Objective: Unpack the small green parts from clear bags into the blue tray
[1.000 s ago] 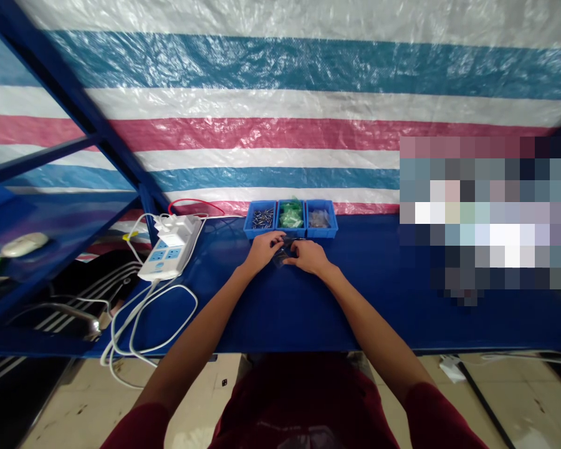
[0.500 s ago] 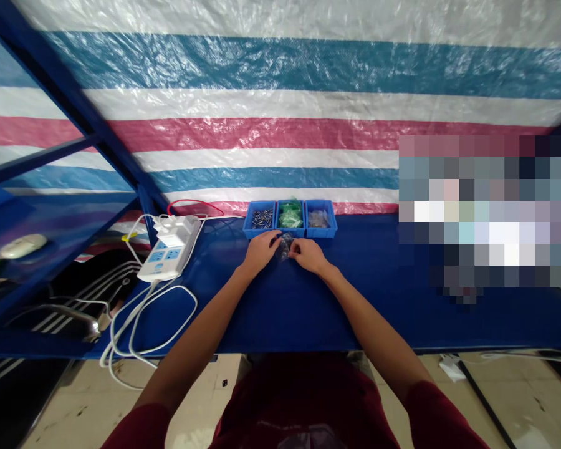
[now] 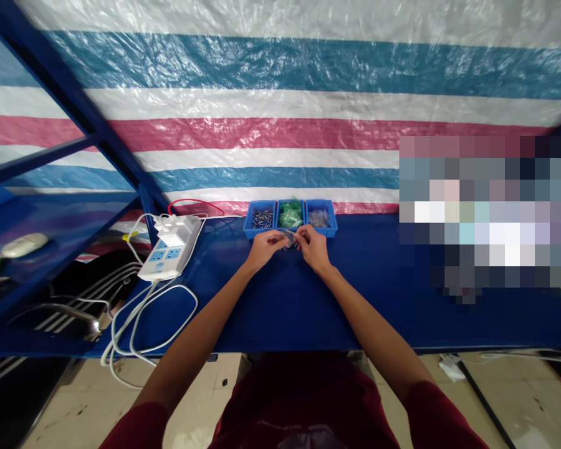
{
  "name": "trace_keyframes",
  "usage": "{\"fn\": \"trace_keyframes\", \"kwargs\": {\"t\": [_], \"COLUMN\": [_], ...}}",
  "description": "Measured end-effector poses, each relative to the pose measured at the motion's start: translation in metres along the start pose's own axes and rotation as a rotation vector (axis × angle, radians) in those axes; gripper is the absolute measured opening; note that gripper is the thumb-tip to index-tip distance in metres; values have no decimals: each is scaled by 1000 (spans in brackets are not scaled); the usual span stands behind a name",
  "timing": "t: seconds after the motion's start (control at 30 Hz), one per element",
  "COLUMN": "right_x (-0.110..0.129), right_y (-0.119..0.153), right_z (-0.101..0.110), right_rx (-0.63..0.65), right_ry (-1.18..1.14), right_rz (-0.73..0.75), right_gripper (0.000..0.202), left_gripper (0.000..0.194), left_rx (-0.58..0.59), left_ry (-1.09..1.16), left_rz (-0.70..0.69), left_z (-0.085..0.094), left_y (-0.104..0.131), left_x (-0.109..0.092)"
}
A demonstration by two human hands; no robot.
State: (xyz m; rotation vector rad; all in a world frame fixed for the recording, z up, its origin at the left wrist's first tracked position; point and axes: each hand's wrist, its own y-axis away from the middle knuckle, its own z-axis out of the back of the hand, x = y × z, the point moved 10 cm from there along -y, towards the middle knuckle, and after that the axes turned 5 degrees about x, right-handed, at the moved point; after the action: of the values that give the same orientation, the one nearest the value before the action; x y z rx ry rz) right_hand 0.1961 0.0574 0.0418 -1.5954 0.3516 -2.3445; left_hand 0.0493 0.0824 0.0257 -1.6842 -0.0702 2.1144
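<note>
A small clear plastic bag (image 3: 290,239) with dark contents is pinched between my two hands, just in front of the blue bins. My left hand (image 3: 266,247) grips its left side and my right hand (image 3: 313,247) its right side, fingertips close together. Behind them stand three joined blue bins: the left bin (image 3: 249,233) has metal screws (image 3: 262,218), the middle one green plastic bags (image 3: 290,214), and the right bin (image 3: 331,232) clear bags (image 3: 318,218). What exactly the bag contains is too small to tell.
A white power strip (image 3: 171,259) with plugged-in adapters (image 3: 174,231) lies at the left of the blue table (image 3: 290,312), its white cables (image 3: 144,330) looping over the front edge. A blue metal frame (image 3: 116,162) rises at the left. A blurred-out patch covers the right side.
Both hands have lifted the bag slightly toward the bins. The left fingers have closed on its side, and the bag looks more bunched between the hands.
</note>
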Motion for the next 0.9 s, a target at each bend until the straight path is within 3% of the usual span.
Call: {"fn": "trace_keyframes", "kwargs": {"t": [0.57, 0.77, 0.9], "right_x": [11, 16, 23], "right_y": [1, 4, 6], "right_z": [-3, -8, -8], "right_rx": [43, 106, 78], "right_ry": [28, -104, -18], "right_rz": [105, 188, 279], "right_gripper": [19, 30, 20], "left_gripper": [41, 40, 48], "left_rx": [-15, -83, -42], "left_ry": [-97, 1, 29], "left_rz": [-28, 32, 82], "left_z": [3, 10, 5], "left_y": [3, 5, 4], "left_x": [-21, -17, -10]}}
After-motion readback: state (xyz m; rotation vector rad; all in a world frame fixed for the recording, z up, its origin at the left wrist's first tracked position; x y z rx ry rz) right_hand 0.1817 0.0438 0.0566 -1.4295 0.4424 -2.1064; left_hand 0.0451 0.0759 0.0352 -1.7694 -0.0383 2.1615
